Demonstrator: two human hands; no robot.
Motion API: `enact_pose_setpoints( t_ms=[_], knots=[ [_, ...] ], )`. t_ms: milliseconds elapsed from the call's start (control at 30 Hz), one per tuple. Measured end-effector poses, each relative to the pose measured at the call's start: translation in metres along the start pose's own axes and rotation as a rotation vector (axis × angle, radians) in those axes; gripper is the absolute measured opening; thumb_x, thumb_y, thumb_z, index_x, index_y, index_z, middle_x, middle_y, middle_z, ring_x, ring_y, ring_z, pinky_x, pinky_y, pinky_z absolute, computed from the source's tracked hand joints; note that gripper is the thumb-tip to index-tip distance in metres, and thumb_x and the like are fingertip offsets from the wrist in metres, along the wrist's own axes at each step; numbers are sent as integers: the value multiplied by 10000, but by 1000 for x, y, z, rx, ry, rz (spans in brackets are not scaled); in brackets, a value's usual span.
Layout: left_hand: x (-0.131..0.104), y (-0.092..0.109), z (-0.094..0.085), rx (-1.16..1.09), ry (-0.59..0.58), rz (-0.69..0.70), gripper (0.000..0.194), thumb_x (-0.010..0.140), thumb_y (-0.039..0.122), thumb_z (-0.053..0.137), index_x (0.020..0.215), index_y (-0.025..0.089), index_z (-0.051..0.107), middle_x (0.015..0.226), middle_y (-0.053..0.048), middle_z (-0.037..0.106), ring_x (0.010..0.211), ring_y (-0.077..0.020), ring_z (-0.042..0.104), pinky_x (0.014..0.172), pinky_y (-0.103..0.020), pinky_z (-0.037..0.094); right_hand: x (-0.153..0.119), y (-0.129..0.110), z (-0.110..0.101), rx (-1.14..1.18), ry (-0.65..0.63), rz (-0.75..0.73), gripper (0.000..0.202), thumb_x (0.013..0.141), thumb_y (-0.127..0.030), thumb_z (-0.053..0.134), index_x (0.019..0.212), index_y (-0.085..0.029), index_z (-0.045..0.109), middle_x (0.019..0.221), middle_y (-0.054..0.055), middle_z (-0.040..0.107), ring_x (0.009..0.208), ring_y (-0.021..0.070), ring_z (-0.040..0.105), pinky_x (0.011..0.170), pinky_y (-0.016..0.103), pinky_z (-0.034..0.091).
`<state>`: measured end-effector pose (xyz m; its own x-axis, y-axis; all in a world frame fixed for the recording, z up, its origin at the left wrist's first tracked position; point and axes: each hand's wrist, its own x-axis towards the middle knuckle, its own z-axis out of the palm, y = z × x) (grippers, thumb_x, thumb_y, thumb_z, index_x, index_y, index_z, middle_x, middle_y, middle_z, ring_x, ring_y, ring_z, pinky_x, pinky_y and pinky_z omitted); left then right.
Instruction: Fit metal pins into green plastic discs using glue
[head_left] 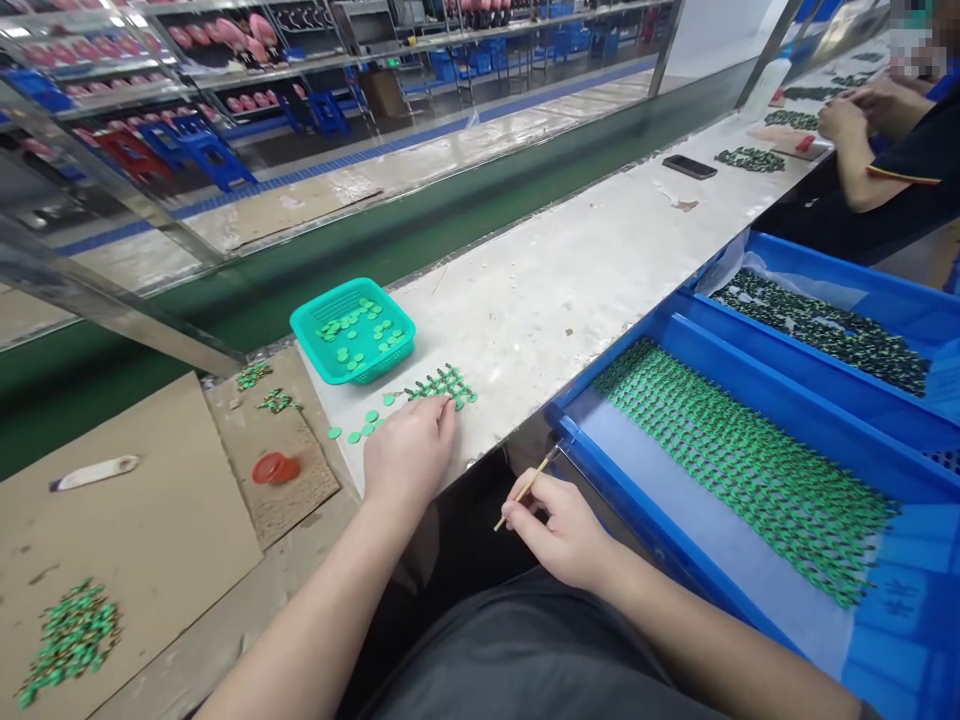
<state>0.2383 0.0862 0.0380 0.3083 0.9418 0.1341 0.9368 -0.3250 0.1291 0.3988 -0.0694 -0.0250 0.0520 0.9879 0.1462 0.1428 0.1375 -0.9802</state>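
My left hand [411,445] rests at the table's near edge with its fingers curled together. Its fingertips touch a cluster of small green pieces with dark stems [441,380]; whatever they pinch is hidden. Loose flat green discs [369,428] lie just left of that hand. A teal plastic basket [306,322] with more green discs inside stands behind them. Held low in front of my body, my right hand [564,525] grips a thin brush [523,490] with a light wooden handle. The brush's dark tip points up toward the rim of a blue tray.
The blue tray [577,440] at right carries rows of green pieces; another blue tray [840,262] holds darker ones. On cardboard at left are a red cup [275,468], a white-handled tool [97,472] and a green pile [71,640]. A phone [688,166] lies near a co-worker's hands [851,115].
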Motion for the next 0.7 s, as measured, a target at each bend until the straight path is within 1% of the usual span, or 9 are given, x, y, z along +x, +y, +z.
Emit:
enact_pose_setpoints(
  t_ms=[100, 167, 300, 367, 400, 467, 533, 633, 700],
  knots=[
    [1, 0, -1, -34, -15, 20, 457, 1114, 433, 432, 1131, 242, 847, 1182, -124, 857, 1047, -342, 793, 810, -405, 525, -1, -1, 1, 2, -11, -1, 146, 1080, -271, 657, 946, -227, 693, 876, 28, 770, 795, 176, 767, 724, 279, 603],
    [-1, -6, -7, -73, -23, 29, 469, 1119, 458, 423, 1128, 255, 846, 1147, -101, 864, 1032, -327, 794, 811, -399, 530, -2, -2, 0, -3, -10, 3, 152, 1078, -273, 661, 937, -227, 692, 867, 28, 767, 791, 178, 754, 736, 289, 597],
    [-19, -37, -28, -153, -34, 31, 489, 1105, 528, 426, 1058, 269, 838, 961, -59, 844, 887, -271, 772, 760, -371, 541, -7, -8, -5, 14, 12, 29, 203, 1113, -292, 599, 945, -227, 694, 883, 39, 766, 805, 181, 735, 764, 310, 598],
    [-31, -53, -35, -181, -59, 71, 428, 1049, 522, 501, 1118, 278, 846, 986, -50, 837, 857, -250, 752, 766, -361, 558, -9, -12, -7, 43, 13, 54, 267, 1151, -296, 507, 972, -226, 692, 896, 43, 767, 785, 173, 733, 731, 300, 601],
    [-37, -59, -37, -189, -72, 95, 415, 1025, 510, 527, 1156, 282, 848, 1027, -55, 836, 894, -253, 753, 794, -362, 570, -9, -15, -8, 46, 16, 67, 287, 1160, -293, 474, 987, -226, 694, 880, 37, 755, 763, 167, 720, 711, 294, 593],
    [-44, -66, -35, -195, -89, 136, 414, 1014, 489, 535, 1187, 285, 851, 1081, -79, 819, 1017, -285, 750, 869, -384, 583, -7, -22, -8, 22, 30, 80, 280, 1157, -289, 468, 1025, -227, 707, 820, 12, 707, 722, 158, 676, 691, 289, 561],
    [-47, -67, -28, -199, -95, 155, 399, 1033, 458, 514, 1163, 285, 850, 1086, -101, 791, 1112, -321, 729, 919, -415, 581, -4, -29, -7, -16, 50, 78, 247, 1146, -307, 507, 1065, -234, 729, 787, -7, 660, 718, 159, 638, 702, 296, 529],
    [-46, -64, -20, -230, -105, 162, 314, 1025, 393, 534, 1092, 266, 813, 1084, -114, 759, 1137, -338, 704, 964, -446, 576, -2, -39, 0, -26, 55, 66, 245, 1148, -364, 542, 1100, -246, 751, 793, -12, 642, 728, 164, 615, 705, 303, 502],
    [-48, -63, -17, -267, -115, 151, 225, 1003, 345, 563, 1029, 250, 766, 1084, -112, 755, 1120, -332, 703, 973, -452, 573, -3, -42, 5, -6, 45, 66, 264, 1157, -404, 551, 1105, -248, 758, 795, -9, 637, 727, 166, 610, 694, 302, 498]
  ],
)
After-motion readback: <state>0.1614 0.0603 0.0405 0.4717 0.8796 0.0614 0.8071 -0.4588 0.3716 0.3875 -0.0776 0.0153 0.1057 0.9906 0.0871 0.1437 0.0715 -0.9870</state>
